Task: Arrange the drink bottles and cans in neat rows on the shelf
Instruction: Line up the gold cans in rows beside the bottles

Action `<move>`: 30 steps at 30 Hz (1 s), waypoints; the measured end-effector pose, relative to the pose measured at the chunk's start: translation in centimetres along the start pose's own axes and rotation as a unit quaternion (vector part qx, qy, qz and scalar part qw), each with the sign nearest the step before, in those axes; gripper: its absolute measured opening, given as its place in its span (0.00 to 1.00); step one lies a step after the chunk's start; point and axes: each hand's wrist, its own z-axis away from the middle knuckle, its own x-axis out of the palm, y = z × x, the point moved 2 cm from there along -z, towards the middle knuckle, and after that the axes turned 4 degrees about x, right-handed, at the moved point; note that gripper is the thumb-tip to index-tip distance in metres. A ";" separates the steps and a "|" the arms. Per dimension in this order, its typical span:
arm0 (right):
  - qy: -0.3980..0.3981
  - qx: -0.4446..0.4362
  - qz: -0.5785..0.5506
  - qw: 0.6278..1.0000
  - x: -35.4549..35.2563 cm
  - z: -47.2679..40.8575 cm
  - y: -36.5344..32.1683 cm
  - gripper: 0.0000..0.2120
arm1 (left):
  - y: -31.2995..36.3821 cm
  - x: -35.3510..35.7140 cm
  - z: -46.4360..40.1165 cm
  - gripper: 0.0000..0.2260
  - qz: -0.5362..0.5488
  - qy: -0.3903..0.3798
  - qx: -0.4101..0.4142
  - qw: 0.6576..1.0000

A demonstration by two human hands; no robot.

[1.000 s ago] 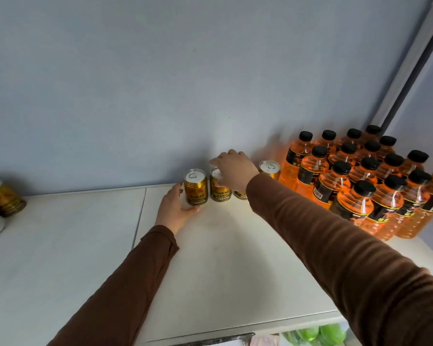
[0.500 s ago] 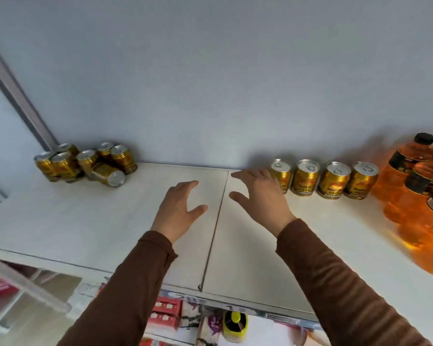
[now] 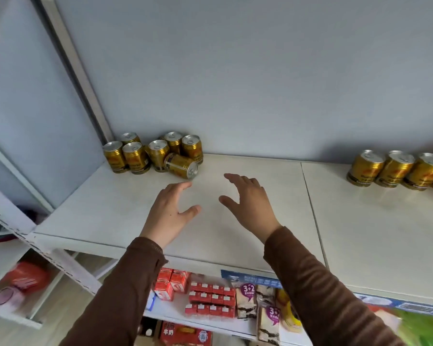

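Observation:
A loose cluster of several gold cans (image 3: 155, 152) stands in the back left corner of the white shelf (image 3: 260, 236). One gold can (image 3: 181, 166) of that cluster lies on its side at the front. A neat row of gold cans (image 3: 395, 169) stands at the far right by the back wall. My left hand (image 3: 171, 212) hovers open over the shelf, just in front of the tipped can. My right hand (image 3: 249, 202) is open beside it, fingers spread, holding nothing. Both sleeves are brown.
A grey back wall and a metal upright (image 3: 73, 68) bound the shelf at the left. A seam (image 3: 313, 211) splits the shelf boards. Below, a lower shelf holds red cartons (image 3: 210, 299) and snack packs (image 3: 246, 300).
The view has swung left, away from the orange bottles. Both hands let go of the row of cans and have moved left towards the corner cluster, open.

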 end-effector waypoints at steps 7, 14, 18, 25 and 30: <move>-0.028 0.015 -0.027 0.999 5.2 -5.0 -3.5 0.31 | -6.6 -3.2 -3.2 0.27 0.020 0.003 -0.041 0.999; -0.064 0.056 -0.065 0.994 10.1 -11.1 -3.3 0.40 | -10.2 -4.7 -9.3 0.30 -0.017 0.017 -0.035 0.999; -0.085 0.092 -0.096 0.987 12.6 -13.0 -4.0 0.45 | -11.0 -5.4 -13.3 0.28 -0.082 0.030 -0.016 0.996; -0.059 0.117 -0.161 0.978 12.4 -13.8 -4.1 0.35 | -12.0 -4.9 -19.4 0.28 -0.243 -0.029 0.017 0.969; -0.020 0.147 -0.149 0.978 8.5 -13.4 -3.7 0.28 | -13.2 -5.2 -19.7 0.23 -0.175 -0.041 0.063 0.982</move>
